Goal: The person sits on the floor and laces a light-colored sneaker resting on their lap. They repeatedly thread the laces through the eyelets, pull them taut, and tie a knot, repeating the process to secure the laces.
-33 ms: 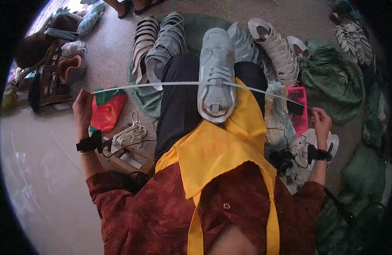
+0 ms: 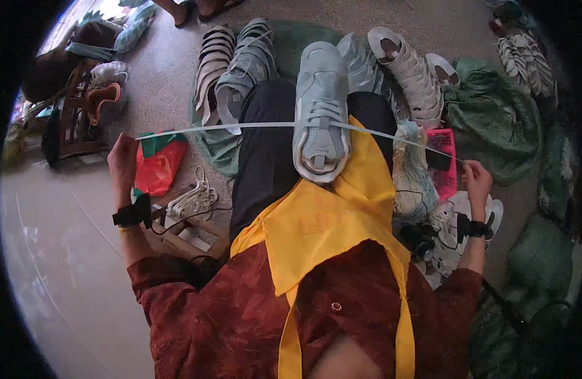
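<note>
Left hand [image 2: 122,158]: you have it closed on one end of the white lace [image 2: 209,127], stretched taut.
Grey shoe [image 2: 321,79]: between your knees [image 2: 374,104], toe pointing away from you.
Lace rows [image 2: 326,110]: several already cross the tongue.
Knot: none yet visible; both lace ends run out sideways, untied.
Right hand [image 2: 478,180]: you pinch the other end, near the pink basket [image 2: 445,183].

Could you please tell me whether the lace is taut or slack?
Taut: the lace runs without sagging from the shoe to the left hand and right hand.
</note>
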A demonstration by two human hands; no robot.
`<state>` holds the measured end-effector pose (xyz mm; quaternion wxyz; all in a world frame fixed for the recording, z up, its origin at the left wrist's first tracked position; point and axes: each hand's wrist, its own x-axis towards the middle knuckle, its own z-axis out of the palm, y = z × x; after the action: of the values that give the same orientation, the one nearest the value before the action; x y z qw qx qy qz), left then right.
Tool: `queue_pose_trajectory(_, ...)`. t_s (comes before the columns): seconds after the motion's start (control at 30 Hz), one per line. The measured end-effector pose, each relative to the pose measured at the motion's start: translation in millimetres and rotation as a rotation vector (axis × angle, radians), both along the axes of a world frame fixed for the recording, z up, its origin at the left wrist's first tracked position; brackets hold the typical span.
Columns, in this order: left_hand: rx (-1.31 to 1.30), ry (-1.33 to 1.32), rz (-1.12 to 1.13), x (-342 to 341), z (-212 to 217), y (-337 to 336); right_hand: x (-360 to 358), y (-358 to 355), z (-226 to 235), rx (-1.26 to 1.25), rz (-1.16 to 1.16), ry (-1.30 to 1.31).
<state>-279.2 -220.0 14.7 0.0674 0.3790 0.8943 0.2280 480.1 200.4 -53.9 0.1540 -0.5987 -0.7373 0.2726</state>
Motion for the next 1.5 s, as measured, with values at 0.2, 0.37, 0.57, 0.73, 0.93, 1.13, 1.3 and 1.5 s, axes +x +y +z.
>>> queue_pose_trajectory(0.2,0.005,0.073,-0.210,-7.3,0.0,16.0,-26.2,15.8,-10.0,-0.081,0.265,-0.266)
queue_pose_trajectory(0.37,-0.063,-0.014,-0.323,-4.7,27.0,91.8,-97.9,47.9,20.9,-0.487,0.360,-0.064)
queue_pose_trajectory(0.57,0.288,0.162,-0.224,27.3,105.1,157.8,-153.2,63.0,116.9,-0.175,0.057,0.848)
queue_pose_trajectory(0.73,-0.019,-0.362,-0.356,86.0,-4.2,128.8,-188.0,-20.5,99.9,-0.464,0.014,0.675)
queue_pose_trajectory(0.93,0.023,-1.019,-0.379,205.7,12.2,146.1,-249.8,-83.2,56.9,-0.596,0.216,0.728)
queue_pose_trajectory(1.13,0.237,-1.175,-0.356,227.5,-3.0,161.0,-277.5,-97.8,46.7,-0.608,0.235,0.843)
queue_pose_trajectory(1.3,0.274,-1.086,-0.320,237.7,-11.7,164.4,-284.5,-101.5,36.2,-0.535,0.236,0.824)
queue_pose_trajectory(1.5,0.296,-1.090,-0.314,241.0,-20.7,164.4,-286.4,-110.7,30.4,-0.370,0.232,0.727)
